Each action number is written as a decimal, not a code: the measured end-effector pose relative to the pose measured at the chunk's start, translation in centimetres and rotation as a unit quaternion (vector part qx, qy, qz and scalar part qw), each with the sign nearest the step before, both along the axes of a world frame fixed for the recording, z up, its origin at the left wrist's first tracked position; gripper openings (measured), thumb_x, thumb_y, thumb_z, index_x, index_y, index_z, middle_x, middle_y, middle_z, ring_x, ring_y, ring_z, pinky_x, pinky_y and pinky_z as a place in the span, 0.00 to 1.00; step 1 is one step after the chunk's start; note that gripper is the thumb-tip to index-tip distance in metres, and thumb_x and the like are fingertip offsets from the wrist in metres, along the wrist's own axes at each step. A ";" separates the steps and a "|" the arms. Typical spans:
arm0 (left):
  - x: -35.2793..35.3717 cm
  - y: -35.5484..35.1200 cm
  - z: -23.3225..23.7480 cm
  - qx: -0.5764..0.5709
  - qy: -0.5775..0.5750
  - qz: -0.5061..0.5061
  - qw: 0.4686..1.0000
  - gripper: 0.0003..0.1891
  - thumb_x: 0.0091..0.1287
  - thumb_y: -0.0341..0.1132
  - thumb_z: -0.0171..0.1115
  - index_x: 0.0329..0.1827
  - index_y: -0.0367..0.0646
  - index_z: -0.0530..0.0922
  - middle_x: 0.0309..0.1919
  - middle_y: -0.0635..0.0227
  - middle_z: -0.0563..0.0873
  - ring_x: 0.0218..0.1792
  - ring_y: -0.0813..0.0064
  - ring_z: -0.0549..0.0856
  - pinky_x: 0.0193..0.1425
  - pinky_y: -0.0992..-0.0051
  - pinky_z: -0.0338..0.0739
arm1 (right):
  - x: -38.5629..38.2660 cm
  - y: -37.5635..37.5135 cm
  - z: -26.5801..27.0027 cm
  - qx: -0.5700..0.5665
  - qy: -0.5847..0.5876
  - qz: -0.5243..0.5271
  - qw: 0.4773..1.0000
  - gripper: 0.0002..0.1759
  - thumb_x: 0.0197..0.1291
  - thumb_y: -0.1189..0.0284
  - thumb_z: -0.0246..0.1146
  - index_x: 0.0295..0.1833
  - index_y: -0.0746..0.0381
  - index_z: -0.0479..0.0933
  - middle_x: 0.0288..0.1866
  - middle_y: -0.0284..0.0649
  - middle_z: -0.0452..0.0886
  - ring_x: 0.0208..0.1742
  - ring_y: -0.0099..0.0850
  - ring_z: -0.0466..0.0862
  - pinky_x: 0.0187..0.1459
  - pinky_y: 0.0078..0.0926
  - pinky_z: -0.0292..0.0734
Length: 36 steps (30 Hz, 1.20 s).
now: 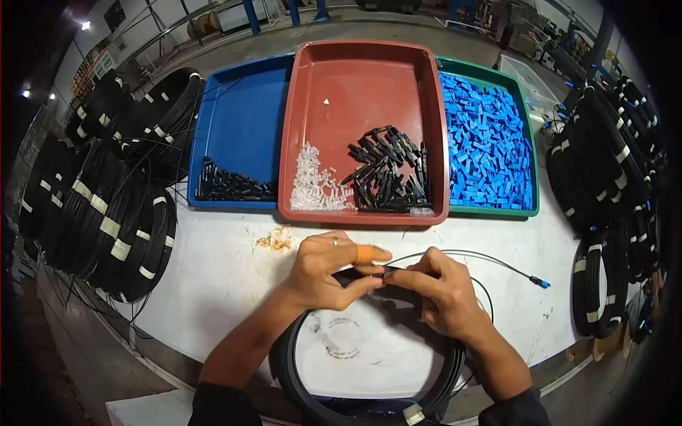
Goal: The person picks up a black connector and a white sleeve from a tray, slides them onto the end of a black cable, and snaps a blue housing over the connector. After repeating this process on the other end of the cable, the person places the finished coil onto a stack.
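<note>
A coil of black cable (286, 358) stands before me, its near side at the table's front edge. At the top of the coil, my left hand (328, 273) is closed, thumb and fingers pinching the black cable. An orange wrap and a ring are on its fingers. My right hand (442, 287) is closed too, its fingertips meeting the left ones on the same dark stretch of cable. The exact part between the fingertips is mostly hidden. From there a loose cable end curves right to a blue connector (540, 282) lying on the white table (213, 273).
Behind my hands stand a blue tray (238, 106) with small black parts, a red tray (369, 85) with clear and black pieces, and a green tray (534, 177) full of blue connectors. Black cable coils (92, 213) are stacked left; more coils (597, 163) stand right.
</note>
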<state>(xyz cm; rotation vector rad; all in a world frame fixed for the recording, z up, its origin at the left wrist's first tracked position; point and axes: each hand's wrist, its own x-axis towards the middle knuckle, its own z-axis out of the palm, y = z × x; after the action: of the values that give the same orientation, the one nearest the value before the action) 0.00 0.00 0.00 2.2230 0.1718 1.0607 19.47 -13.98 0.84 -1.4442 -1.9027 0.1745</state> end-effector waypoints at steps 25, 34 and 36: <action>-1.1 10.3 2.1 0.209 0.265 0.114 0.934 0.11 0.66 0.24 0.67 0.50 0.41 0.88 0.38 0.63 0.92 0.44 0.61 0.88 0.55 0.64 0.79 | -0.3 0.3 0.6 -0.021 0.088 0.002 0.996 0.17 0.53 0.85 0.71 0.50 0.64 0.86 0.32 0.42 0.79 0.28 0.38 0.82 0.31 0.35 0.77; 1.5 12.2 2.8 0.244 0.368 0.048 0.896 0.07 0.56 0.31 0.75 0.37 0.47 0.92 0.36 0.72 0.90 0.44 0.66 0.84 0.53 0.66 0.75 | -0.3 0.6 0.9 -0.040 0.109 0.001 0.993 0.18 0.52 0.85 0.73 0.51 0.65 0.86 0.35 0.42 0.83 0.31 0.37 0.84 0.32 0.33 0.79; 1.2 12.8 3.0 0.257 0.387 0.065 0.883 0.07 0.55 0.31 0.75 0.37 0.47 0.92 0.36 0.73 0.90 0.44 0.67 0.84 0.52 0.66 0.75 | -0.3 0.6 1.0 -0.048 0.110 -0.002 0.993 0.18 0.52 0.85 0.73 0.51 0.65 0.86 0.35 0.42 0.83 0.31 0.37 0.84 0.32 0.32 0.79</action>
<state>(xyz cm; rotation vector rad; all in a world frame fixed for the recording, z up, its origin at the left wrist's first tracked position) 1.17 12.81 3.03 3.0629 0.4234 0.2076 19.21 -13.37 1.83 -1.4275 -1.7315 0.4109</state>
